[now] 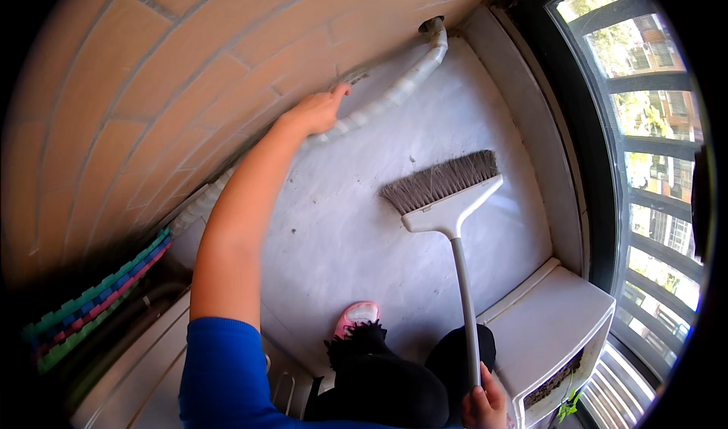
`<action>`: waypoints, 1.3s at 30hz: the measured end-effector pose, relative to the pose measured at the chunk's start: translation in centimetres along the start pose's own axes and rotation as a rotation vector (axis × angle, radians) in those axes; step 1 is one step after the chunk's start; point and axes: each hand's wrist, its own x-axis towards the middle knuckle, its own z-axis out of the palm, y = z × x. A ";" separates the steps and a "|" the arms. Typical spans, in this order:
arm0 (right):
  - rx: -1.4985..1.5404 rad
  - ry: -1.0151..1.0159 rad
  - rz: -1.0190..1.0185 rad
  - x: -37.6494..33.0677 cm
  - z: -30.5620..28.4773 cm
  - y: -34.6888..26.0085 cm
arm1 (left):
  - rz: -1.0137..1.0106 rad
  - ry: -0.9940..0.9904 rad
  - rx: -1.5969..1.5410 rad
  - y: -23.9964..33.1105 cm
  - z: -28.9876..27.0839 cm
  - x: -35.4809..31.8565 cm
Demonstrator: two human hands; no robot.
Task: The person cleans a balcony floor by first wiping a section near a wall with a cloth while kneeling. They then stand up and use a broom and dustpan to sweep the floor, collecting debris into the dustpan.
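At the base of the tiled wall, my left hand (317,114) reaches forward beside the pale wrapped hose (394,94). One finger stretches out above the hose; the other fingers are mostly hidden. Whether the hand touches the hose, I cannot tell. My right hand (485,403), low in the view, is closed round the grey handle of a broom (449,208). Its white head carries dark grey-brown bristles that point away from me, over the pale floor (345,209). Dark specks of dirt lie on the floor and along the wall's foot.
The hose runs into a hole in the tiled wall (189,65). Right of me stand a white planter box (553,315) with soil and a barred window (652,126). Colourful foam mats (106,292) lean at the left. A pink shoe (356,315) shows below.
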 end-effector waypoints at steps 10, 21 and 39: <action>0.015 0.063 0.068 -0.7 1.0 -0.5 | 0.015 -0.052 0.102 -0.6 -0.2 0.9; 0.056 0.010 0.049 -1.3 1.1 -1.3 | -0.057 0.544 -0.098 1.0 2.0 -5.5; 0.030 0.058 -0.175 9.3 -1.2 -6.3 | -0.419 0.489 -1.298 4.3 15.3 -21.6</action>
